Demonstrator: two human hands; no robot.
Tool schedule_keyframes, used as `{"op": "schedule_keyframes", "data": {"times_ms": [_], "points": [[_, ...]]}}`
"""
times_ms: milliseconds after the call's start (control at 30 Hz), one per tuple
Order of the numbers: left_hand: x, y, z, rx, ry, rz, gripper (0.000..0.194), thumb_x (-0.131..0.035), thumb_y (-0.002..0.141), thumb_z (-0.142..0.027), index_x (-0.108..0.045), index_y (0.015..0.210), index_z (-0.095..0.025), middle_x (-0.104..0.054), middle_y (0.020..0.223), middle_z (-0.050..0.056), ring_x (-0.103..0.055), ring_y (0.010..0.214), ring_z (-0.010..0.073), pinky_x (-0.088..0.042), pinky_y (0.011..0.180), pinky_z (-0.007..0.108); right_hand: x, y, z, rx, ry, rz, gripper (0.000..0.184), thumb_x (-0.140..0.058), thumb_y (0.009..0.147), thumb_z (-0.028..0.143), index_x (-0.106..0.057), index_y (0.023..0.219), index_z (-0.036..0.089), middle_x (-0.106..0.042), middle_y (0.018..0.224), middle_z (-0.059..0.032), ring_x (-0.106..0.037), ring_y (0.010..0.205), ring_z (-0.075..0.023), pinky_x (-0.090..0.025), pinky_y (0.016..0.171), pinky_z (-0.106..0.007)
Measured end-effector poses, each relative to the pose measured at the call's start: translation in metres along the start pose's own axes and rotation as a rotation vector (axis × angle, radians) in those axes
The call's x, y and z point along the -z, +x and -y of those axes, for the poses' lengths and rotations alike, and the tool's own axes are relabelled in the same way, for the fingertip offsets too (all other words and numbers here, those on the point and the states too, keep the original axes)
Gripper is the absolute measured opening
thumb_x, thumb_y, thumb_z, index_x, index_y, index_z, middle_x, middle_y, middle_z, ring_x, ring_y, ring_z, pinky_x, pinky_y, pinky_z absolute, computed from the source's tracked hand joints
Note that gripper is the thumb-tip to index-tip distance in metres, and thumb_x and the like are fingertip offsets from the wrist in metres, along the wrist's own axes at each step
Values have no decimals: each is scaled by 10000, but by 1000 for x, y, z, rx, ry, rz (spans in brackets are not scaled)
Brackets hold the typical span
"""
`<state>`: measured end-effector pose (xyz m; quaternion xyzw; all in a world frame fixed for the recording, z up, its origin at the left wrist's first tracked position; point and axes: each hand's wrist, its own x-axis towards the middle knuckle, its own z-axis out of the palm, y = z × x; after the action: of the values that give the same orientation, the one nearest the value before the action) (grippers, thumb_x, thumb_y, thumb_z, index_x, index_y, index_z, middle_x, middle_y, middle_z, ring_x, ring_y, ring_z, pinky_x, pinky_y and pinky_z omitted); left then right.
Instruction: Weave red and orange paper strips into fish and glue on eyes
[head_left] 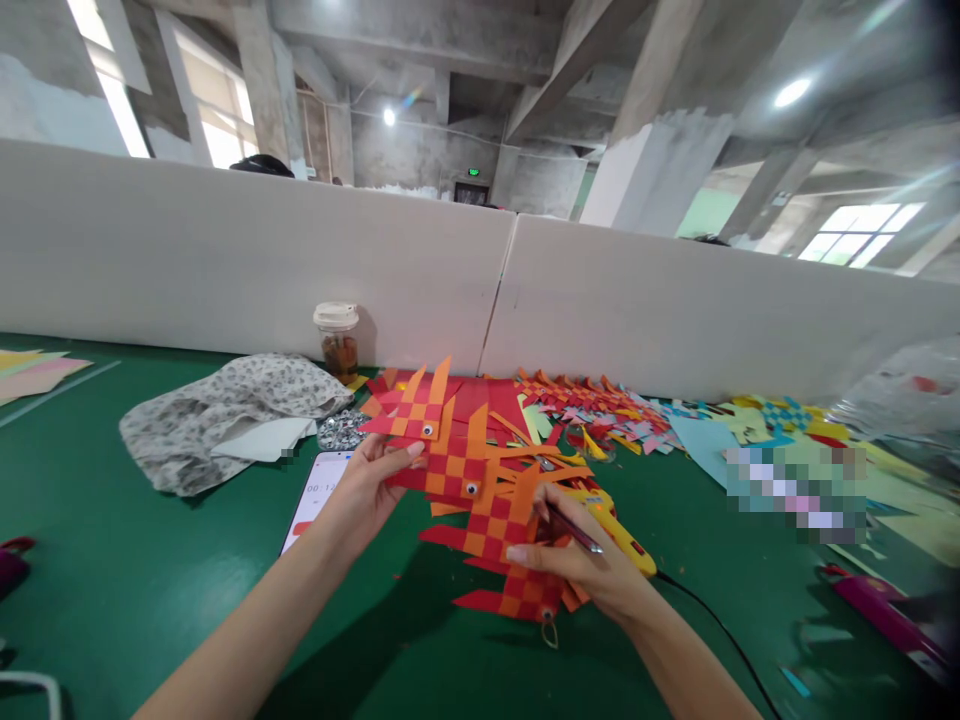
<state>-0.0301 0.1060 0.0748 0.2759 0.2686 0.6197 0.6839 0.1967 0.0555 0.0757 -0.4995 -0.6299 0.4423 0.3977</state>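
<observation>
Several red and orange woven paper fish with googly eyes hang in a row between my hands; whether they are joined, I cannot tell. Pinched at the edge of the upper woven paper fish is my left hand, thumb on top. My right hand grips the lower woven paper fish, its thumb across the checkered weave. A dark pen is also tucked in its fingers. From the lowest fish dangles a small loop. Just behind my right hand lies a yellow glue gun, partly hidden.
A phone lies beside my left forearm. Further back are a patterned cloth, a lidded cup of drink and a pile of paper strips. A black cord trails right. A white partition edges the green table.
</observation>
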Motion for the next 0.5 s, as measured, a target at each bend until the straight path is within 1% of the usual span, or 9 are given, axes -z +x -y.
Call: {"op": "schedule_keyframes", "data": {"times_ms": [100,200,300,400,500], "points": [[-1,1,-8,-14,38,-5,222,-707,636,-31,-570,770,-144,-682,748,16,-660,672,120,-553,620,183,6,0,-1,13,-15,-36,381,-756,603,293,-404,728,217,-429,748,47,-409,686,-108,-364,595,-226],[0,1,-11,-33,30,0,303,-659,664,13,-578,904,-155,-701,815,31,-670,771,137,-559,682,194,9,0,-2,-39,80,-50,411,-757,605,279,-361,695,217,-438,716,55,-389,632,-92,-346,545,-213],[6,2,-11,-25,-22,-16,371,-607,686,45,-549,984,-168,-705,803,39,-677,738,131,-560,663,192,13,0,1,-71,162,-99,438,-761,596,277,-334,670,217,-394,664,70,-375,591,-81,-342,512,-203],[15,5,-12,5,-83,-43,366,-569,690,64,-546,980,-158,-704,802,52,-680,715,137,-561,641,203,21,0,6,-79,210,-138,439,-763,594,268,-335,678,218,-404,682,69,-432,642,-90,-394,570,-213],[21,9,-13,42,-118,-18,246,-551,726,20,-576,904,-147,-701,850,60,-678,771,162,-565,656,236,31,-1,9,-80,191,-96,427,-740,635,263,-320,701,224,-495,715,55,-489,695,-109,-414,618,-231]]}}
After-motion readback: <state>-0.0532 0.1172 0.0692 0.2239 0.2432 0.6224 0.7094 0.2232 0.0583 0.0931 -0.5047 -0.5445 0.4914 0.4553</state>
